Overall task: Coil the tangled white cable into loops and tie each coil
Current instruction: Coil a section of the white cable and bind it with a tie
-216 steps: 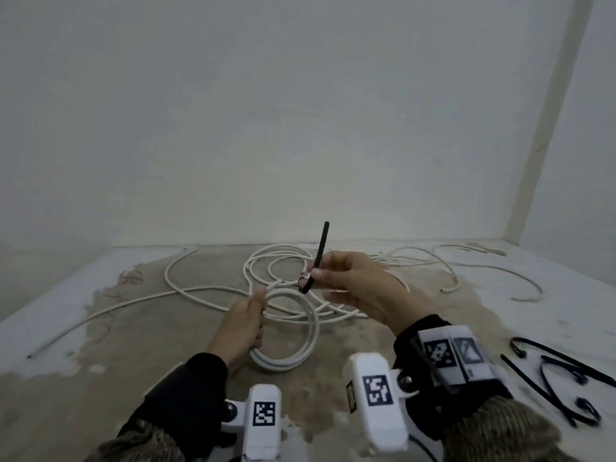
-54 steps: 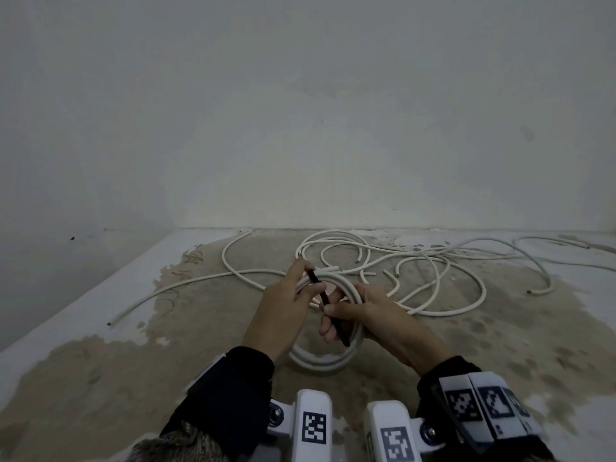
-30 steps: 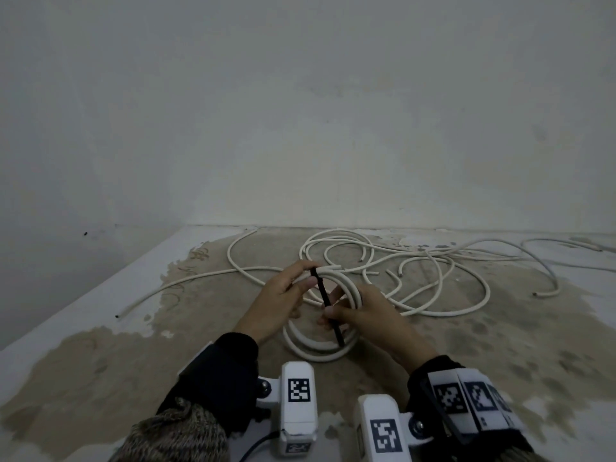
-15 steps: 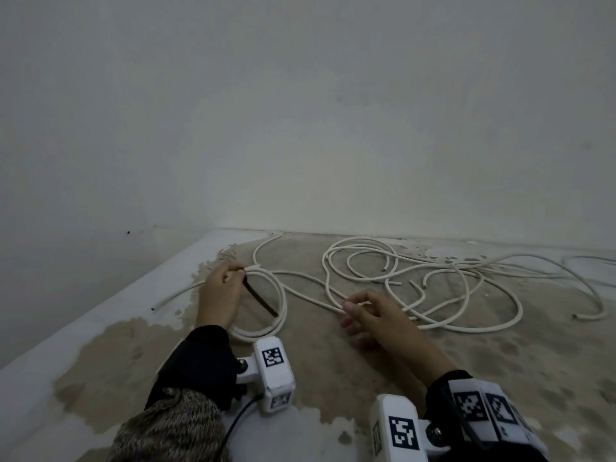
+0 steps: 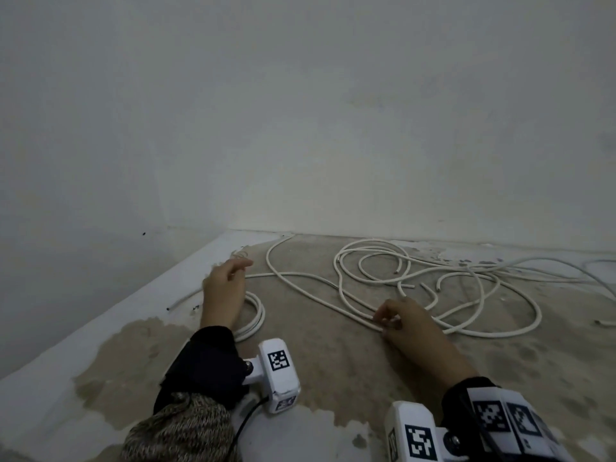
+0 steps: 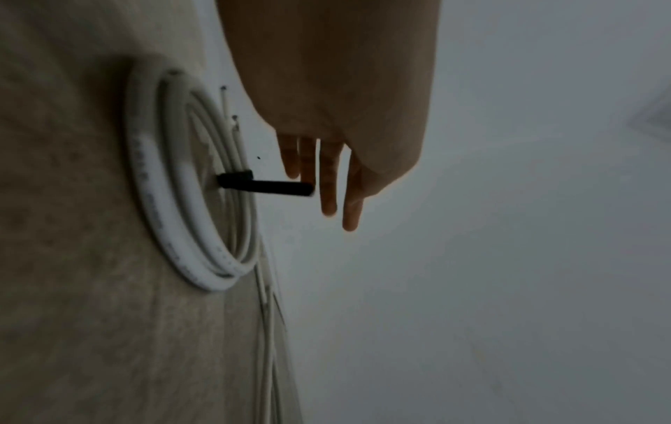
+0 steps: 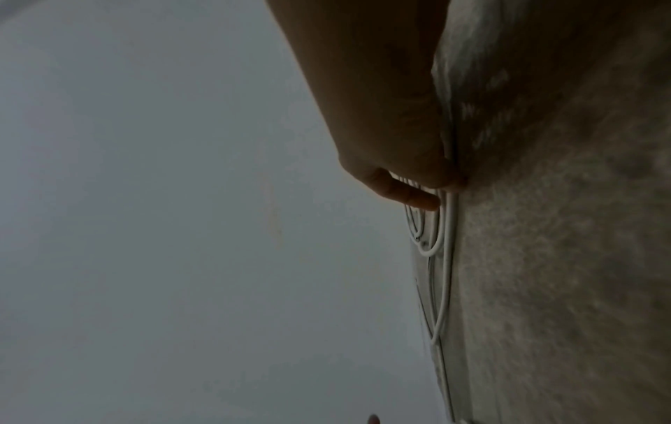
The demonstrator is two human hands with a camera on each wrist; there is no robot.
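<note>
A tied coil of white cable lies flat on the floor at the left. In the left wrist view a black tie sticks out from the coil. My left hand hovers just above the coil with its fingers straight, holding nothing. The rest of the white cable sprawls in tangled loops across the middle and right of the floor. My right hand is down on the floor, its fingers and thumb curled onto one strand of that cable.
A white wall rises just behind the tangle and along the left side. The floor is stained brown, with a white painted strip at the left. Several cut cable ends lie among the loops.
My left hand carried the tied coil to the left, laid it on the floor and let go. My right hand released the black tie and dropped onto a loose strand.
</note>
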